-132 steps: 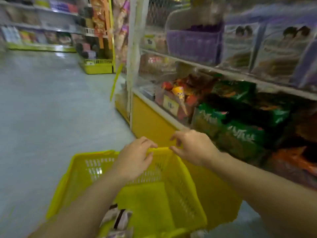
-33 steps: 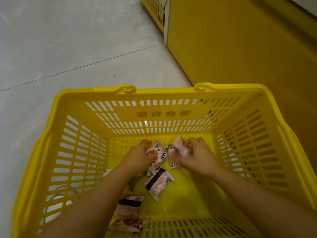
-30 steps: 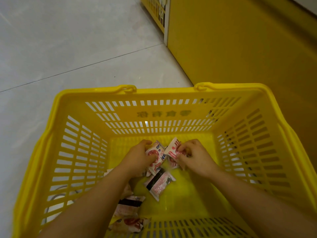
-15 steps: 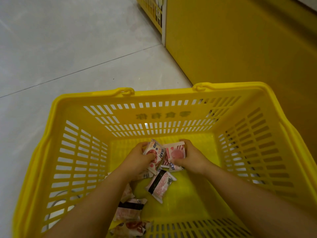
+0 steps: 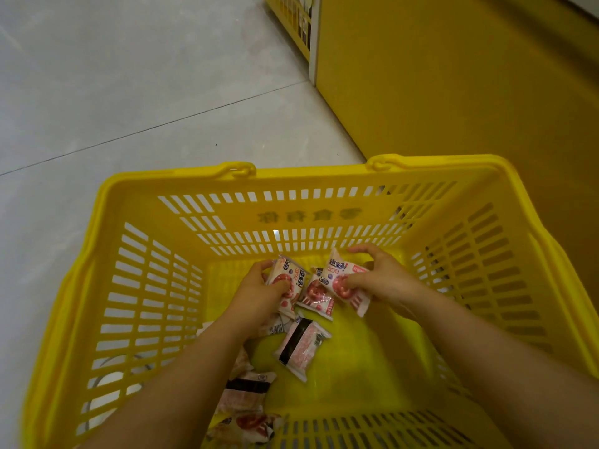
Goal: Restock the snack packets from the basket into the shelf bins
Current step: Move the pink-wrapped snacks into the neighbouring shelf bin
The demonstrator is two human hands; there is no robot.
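My right grip [image 5: 382, 281] has raised its snack packet [image 5: 337, 270]. My left grip [image 5: 256, 299] clamps another packet [image 5: 291, 277] inside the basket [image 5: 324, 176]. I judge both ready for shelving.

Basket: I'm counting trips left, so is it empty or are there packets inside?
Not empty: loose packets lie on the basket floor, and left hand and right hand each grip more.

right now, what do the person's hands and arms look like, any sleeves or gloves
The left hand and right hand are bare: no gloves, rings or watch show. The left forearm and right forearm are bare too, no sleeve in view.
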